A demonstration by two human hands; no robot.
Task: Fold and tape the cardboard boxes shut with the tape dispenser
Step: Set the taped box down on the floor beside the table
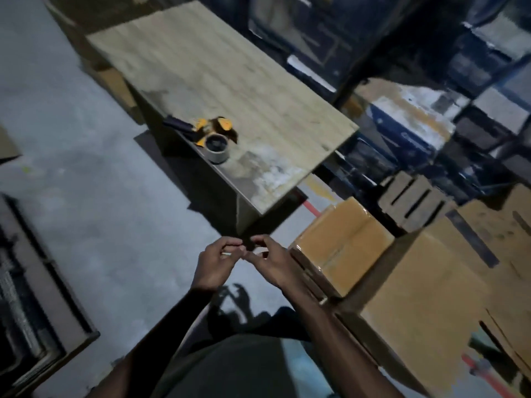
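A: While left hand [214, 264] and right hand [271, 264] meet low centre, where's the tape dispenser [207, 136]?
B: Mid-frame, on the table [258, 81] edge, well apart from both.
A: Fingers [227, 241]?
B: Curled, tips nearly together. Can't tell if they pinch anything. Cardboard box [342, 248] sits right of them.

Warehouse: blue racking [408, 133], stacked cardboard boxes [342, 239], concrete floor [86, 168].

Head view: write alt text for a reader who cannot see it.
A person's left hand and right hand are held close together, fingers curled, over a grey floor; whether they pinch anything is unclear. Ahead, a yellow and black tape dispenser lies near the edge of a pale wooden table, and a taped brown cardboard box sits to the right.
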